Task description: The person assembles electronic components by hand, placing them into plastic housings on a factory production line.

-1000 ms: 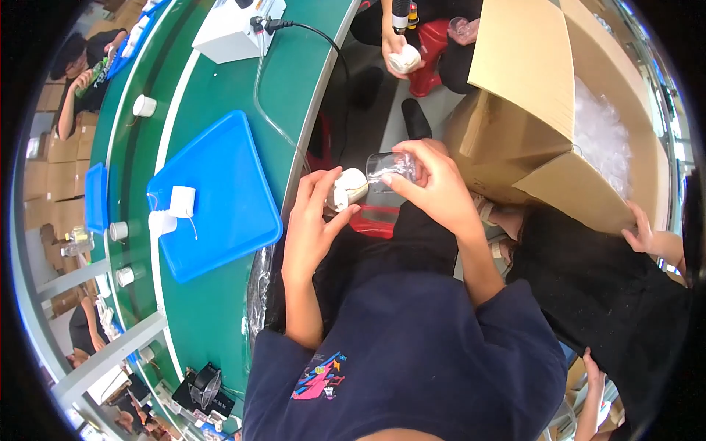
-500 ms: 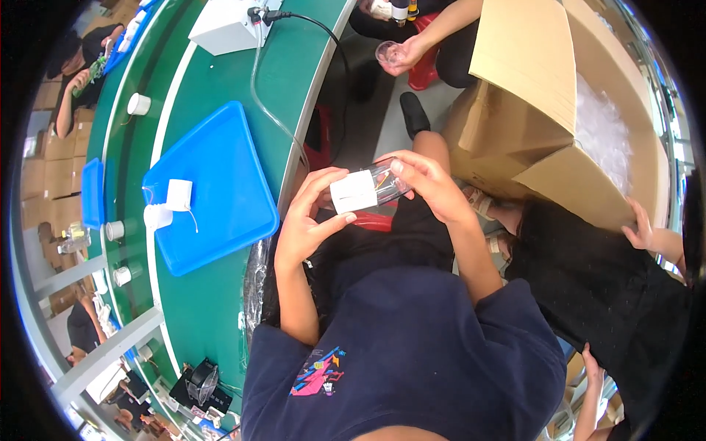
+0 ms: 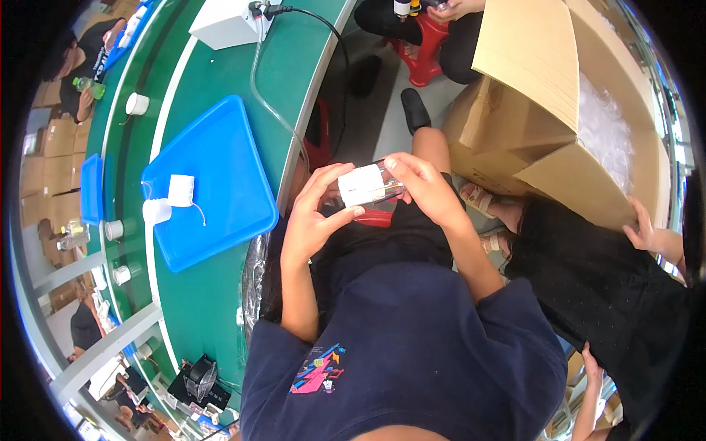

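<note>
Above my lap I hold a white cylindrical part (image 3: 358,187) lying on its side, with thin wires at its right end. My left hand (image 3: 316,213) grips its left end between thumb and fingers. A clear plastic cup-shaped piece (image 3: 396,189) sits at the wired end, partly hidden by my fingers. My right hand (image 3: 421,187) is closed around that clear piece, thumb on top. How deep the white part sits inside it I cannot tell.
A blue tray (image 3: 220,213) with two white wired parts (image 3: 181,190) lies on the green bench (image 3: 198,309) to my left. A white box (image 3: 228,22) with a black cable stands beyond. At right, a large carton (image 3: 526,37) holds clear plastic pieces; co-workers sit around.
The white part has shifted slightly right, and less of the clear piece shows between my hands. At the top, a co-worker's hand has drawn back from the gap beside the carton.
</note>
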The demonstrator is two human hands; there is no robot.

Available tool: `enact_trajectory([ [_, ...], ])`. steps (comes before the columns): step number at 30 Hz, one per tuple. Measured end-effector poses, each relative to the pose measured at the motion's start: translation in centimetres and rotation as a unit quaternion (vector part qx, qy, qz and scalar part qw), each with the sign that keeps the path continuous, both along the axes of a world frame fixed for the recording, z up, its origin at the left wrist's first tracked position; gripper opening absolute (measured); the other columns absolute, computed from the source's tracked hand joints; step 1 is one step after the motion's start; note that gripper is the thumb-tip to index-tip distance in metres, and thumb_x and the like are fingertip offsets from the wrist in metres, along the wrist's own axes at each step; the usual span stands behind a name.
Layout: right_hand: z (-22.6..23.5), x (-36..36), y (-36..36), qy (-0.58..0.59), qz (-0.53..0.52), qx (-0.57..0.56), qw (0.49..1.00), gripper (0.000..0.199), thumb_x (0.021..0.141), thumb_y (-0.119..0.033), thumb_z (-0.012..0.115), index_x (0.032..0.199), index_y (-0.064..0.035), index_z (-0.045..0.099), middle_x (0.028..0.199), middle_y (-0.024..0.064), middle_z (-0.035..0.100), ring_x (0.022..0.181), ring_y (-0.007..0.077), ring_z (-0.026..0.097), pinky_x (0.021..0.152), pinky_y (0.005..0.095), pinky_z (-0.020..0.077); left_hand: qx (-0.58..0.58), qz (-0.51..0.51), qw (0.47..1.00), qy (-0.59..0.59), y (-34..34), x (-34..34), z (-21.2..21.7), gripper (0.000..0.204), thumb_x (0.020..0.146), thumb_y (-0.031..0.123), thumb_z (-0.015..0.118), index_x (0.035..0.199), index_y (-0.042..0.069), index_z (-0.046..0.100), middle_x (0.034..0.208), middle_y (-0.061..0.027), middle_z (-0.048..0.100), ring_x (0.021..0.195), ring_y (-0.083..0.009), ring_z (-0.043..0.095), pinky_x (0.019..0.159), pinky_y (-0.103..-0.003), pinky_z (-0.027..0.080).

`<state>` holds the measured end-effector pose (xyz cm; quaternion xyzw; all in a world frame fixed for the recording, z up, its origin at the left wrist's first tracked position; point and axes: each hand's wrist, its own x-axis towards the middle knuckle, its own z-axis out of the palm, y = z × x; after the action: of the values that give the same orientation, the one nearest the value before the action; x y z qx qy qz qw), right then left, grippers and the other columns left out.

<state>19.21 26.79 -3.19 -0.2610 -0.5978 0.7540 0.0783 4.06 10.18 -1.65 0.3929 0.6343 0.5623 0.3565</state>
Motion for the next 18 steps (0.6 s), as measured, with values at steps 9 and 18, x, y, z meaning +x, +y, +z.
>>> enact_trajectory([
  [9,-0.9,-0.3,-1.3,0.025,-0.039,-0.163,0.986,0.039,0.102,-0.044,0.05,0.102,-0.0052,0.059,0.078,0.0024,0.061,0.059,0.0086,0.057,0.047,0.0214,0.0433,-0.021,0.015,0.997,0.079,0.3,1.2,0.0,0.071,0.071,0.006,0.082,0.136,0.002,0.054,0.132,-0.0155,0.06,0.122,-0.0242,0.057,0.104,-0.036,0.043],
  [18,-0.3,-0.4,-1.5,0.007,-0.016,-0.198,0.98,0.042,0.1,-0.045,0.054,0.101,-0.0033,0.058,0.078,0.0068,0.063,0.055,0.0115,0.059,0.046,0.0242,0.0493,-0.04,-0.031,0.98,0.191,0.4,1.2,1.3,0.077,0.069,0.02,0.085,0.137,0.004,0.054,0.129,-0.0167,0.062,0.12,-0.03,0.06,0.101,-0.039,0.046],
])
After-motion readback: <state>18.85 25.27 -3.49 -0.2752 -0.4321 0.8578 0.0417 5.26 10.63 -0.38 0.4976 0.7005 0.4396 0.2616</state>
